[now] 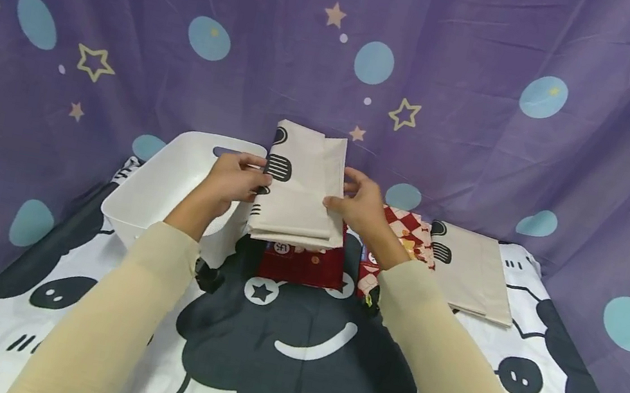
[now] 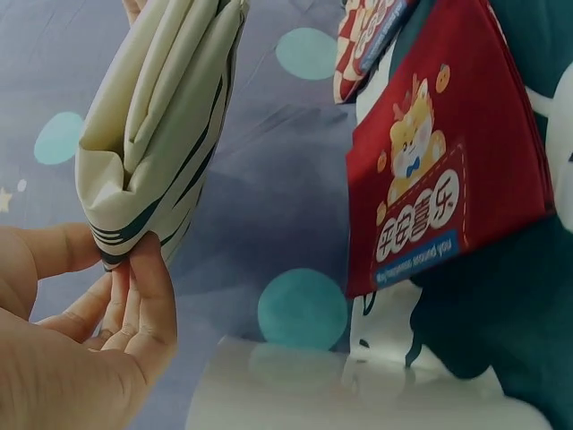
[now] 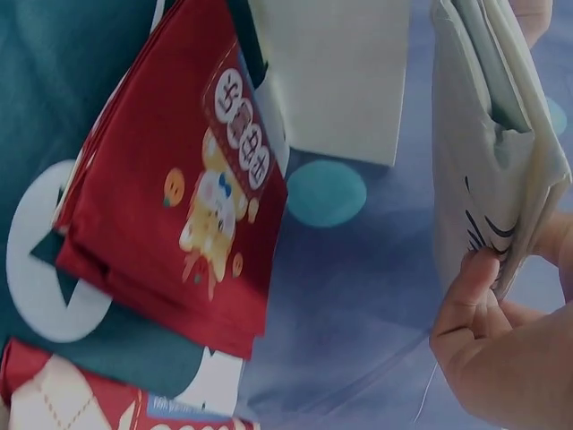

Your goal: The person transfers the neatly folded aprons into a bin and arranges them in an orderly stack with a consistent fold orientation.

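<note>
Both hands hold up a folded cream cloth with black printed marks, in the middle of the head view. My left hand pinches its left edge between thumb and fingers; the left wrist view shows the cloth's thick folded layers in that grip. On the opposite edge my right hand pinches the cloth too, with the thumb on the near face. Below and behind the held cloth lies a folded red cloth, partly hidden; its printed cartoon animal shows in the right wrist view.
A white plastic bin stands left of the hands. To the right lie a red-and-white checked folded cloth, partly covered by the right forearm, and another folded cream cloth. A purple patterned curtain hangs behind the sheep-print covering.
</note>
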{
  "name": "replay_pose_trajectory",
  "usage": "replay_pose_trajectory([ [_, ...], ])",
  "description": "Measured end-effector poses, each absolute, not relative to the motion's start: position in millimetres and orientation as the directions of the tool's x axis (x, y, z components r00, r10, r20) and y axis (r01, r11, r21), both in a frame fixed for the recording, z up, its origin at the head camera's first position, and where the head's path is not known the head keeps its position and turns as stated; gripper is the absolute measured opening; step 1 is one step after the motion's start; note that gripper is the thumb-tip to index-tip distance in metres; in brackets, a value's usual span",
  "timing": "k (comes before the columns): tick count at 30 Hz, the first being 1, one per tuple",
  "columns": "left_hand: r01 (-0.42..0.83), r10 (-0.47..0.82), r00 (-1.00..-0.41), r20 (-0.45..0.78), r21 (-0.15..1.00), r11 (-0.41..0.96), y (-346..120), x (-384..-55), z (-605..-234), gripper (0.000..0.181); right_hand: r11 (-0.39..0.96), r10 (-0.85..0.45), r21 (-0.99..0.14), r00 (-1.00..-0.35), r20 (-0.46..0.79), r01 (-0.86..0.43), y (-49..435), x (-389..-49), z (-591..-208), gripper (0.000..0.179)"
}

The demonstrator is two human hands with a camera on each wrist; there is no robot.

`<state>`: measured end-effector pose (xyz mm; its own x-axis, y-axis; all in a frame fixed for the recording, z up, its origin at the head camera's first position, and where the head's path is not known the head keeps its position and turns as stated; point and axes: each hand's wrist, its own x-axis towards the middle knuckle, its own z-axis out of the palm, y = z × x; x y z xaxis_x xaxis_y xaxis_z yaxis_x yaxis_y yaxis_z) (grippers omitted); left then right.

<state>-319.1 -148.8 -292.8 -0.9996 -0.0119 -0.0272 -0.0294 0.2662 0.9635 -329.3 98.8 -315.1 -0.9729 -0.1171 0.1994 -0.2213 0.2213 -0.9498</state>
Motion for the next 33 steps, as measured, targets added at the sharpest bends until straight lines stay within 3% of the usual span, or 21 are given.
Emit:
replay_pose_trajectory([
  [22,-0.014,-0.054,-0.999,0.003,0.954,0.298,-205.6,-305.7,-290.3,0.049,0.108,-0.177,-0.963,-0.958,0.227,-0.249,46.0,-319.9,-312.3,0.072],
  [33,-0.006,-0.066,-0.998,0.013,0.96,0.279,-227.6,-306.3,-290.8,0.049,-0.016,-0.218,-0.99,-0.966,0.14,-0.14,28.5,-321.4,-316.2,0.06],
])
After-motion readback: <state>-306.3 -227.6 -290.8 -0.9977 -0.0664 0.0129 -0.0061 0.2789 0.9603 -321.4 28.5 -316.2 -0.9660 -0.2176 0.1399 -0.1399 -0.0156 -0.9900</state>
